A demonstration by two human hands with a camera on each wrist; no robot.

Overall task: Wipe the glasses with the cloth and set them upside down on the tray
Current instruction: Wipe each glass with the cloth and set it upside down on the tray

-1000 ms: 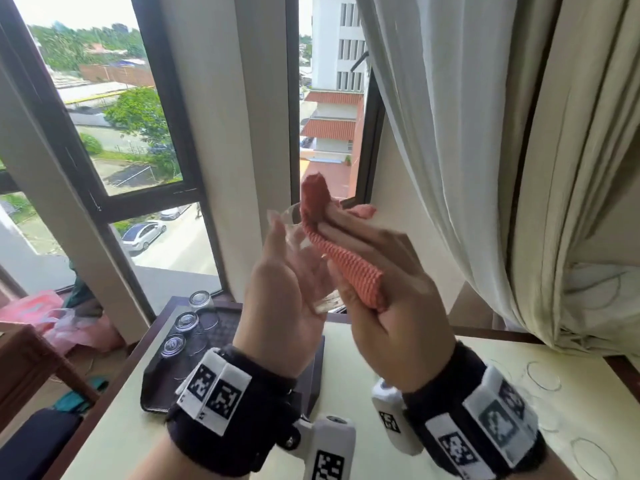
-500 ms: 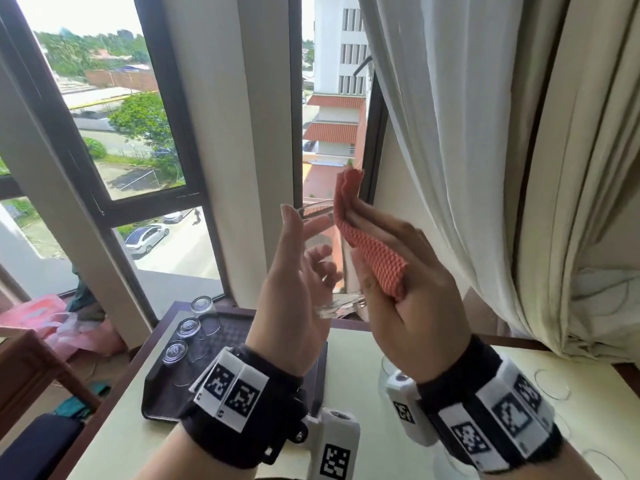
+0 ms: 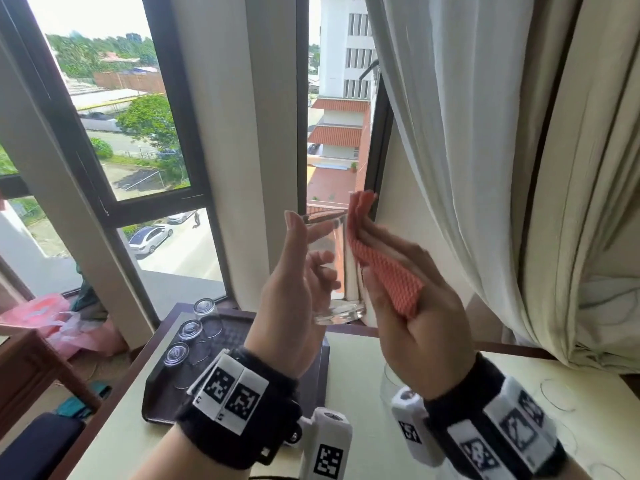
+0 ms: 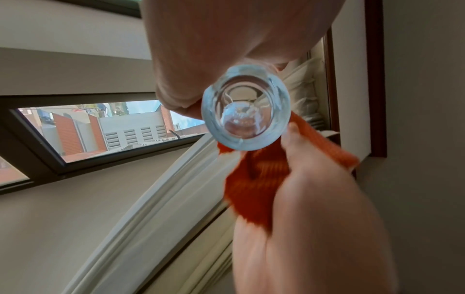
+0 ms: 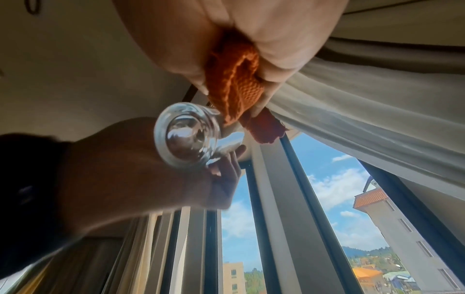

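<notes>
**Glass raised upright between both hands, cloth against its side**

Compared with half a second ago, the view is sitting a little lower over the table [image 3: 353, 372], so more of the dark tray [image 3: 152, 393] is showing. The cloth is now lying flatter along the side of the glass, and the glass itself is reading more clearly as upright.

On the tray, 3 glasses [image 3: 189, 332] are standing upside down in a row along its left side. The tray is resting on the pale table by the window [image 3: 138, 133], with the white curtain [image 3: 485, 150] hanging at the right.

The left hand [image 3: 294, 292] is holding the clear glass [image 3: 332, 271] in the air above the table, thumb straight up along the near side and fingers curling round the far side. The glass is standing rim up, its thick base at the bottom; from the left wrist view its round base [image 4: 245, 107] is showing clear and transparent.

The right hand [image 3: 412, 306] is gripping the folded orange cloth [image 3: 381, 265], thumb pinning it to nearly straight fingers, and pressing it against the right side of the glass. From the right wrist view the cloth [image 5: 234, 79] is bunching between the fingers just beside the glass.
</notes>
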